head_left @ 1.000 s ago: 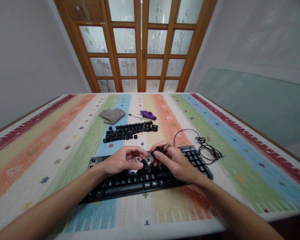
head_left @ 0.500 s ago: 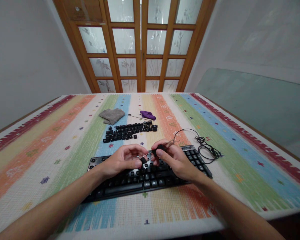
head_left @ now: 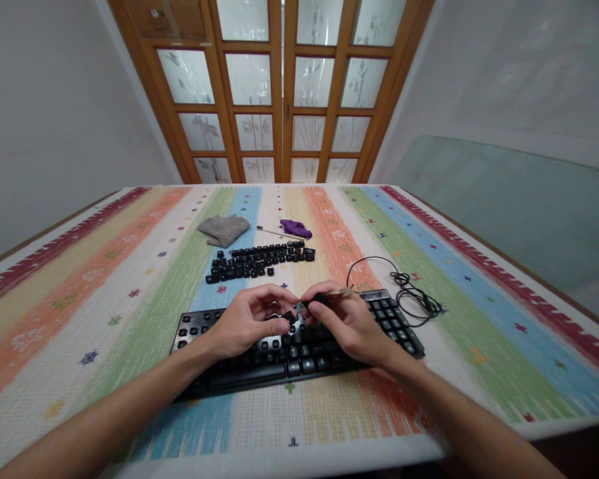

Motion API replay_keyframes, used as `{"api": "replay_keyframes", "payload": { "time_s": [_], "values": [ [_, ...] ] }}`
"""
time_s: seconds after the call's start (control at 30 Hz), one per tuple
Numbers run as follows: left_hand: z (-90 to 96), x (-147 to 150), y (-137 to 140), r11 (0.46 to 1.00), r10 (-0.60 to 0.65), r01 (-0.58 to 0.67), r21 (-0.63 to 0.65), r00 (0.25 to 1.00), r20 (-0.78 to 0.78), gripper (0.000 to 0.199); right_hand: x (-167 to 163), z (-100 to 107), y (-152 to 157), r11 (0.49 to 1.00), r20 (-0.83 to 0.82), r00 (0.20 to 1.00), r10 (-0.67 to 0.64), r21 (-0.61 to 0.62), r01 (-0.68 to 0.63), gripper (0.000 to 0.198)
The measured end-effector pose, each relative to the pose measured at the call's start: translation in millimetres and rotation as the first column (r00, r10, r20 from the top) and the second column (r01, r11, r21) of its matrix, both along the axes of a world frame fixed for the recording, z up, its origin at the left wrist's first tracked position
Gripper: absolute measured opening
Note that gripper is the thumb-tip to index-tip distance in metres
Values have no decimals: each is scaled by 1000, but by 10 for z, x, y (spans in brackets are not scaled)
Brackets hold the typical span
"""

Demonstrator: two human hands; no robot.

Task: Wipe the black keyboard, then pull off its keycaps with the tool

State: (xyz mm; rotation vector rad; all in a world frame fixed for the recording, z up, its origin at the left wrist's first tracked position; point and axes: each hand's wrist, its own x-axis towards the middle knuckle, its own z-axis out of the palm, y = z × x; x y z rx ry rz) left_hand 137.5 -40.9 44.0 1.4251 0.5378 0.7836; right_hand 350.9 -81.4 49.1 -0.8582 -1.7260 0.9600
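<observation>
My left hand (head_left: 252,319) is closed over the keyboard, with a small black keycap (head_left: 290,317) at its fingertips. My right hand (head_left: 347,322) pinches a small dark-handled tool (head_left: 320,299) close beside the left fingertips. A pale end sticks out behind the right fingers; the tool's exact kind is unclear. Beneath both hands lies a black keyboard (head_left: 244,379). Its upper left part has bare key stems, while keys still sit along the bottom rows and at the right end.
Loose black keycaps (head_left: 254,261) lie in rows beyond the keyboard. Behind them are a grey cloth (head_left: 223,229), a thin stick (head_left: 277,232) and a purple cloth (head_left: 295,229). A tangled black cable (head_left: 414,299) rests at the right on the striped tablecloth (head_left: 130,326).
The keycap in my left hand has shifted slightly up and turned. My right hand has tilted the tool; the thin wire seen between the hands before is now hard to see.
</observation>
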Motion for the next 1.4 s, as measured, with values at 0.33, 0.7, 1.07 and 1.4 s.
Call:
{"api": "replay_keyframes", "payload": {
  "time_s": [0.33, 0.7, 1.07, 1.4],
  "values": [
    [86, 17, -3, 992, 35, -29, 120, 998, -48, 30, -29, 23, -8, 993, 41, 996, -79, 86, 75, 14],
    [24, 5, 76, 971, 131, -106, 214, 986, -106, 23, -46, -24, 20, 984, -117, 985, -124, -142, 107, 18],
    [15, -23, 171, 946, 118, -87, 311, 989, -83, 22, -43, -7, 74, 955, -183, 971, -153, -280, 97, 28],
    [26, -82, 771, 580, 451, 17, 814, 826, -339, 8, -58, -32, 55, 963, -107, 983, -148, -243, 118, 23]
  ]
}}
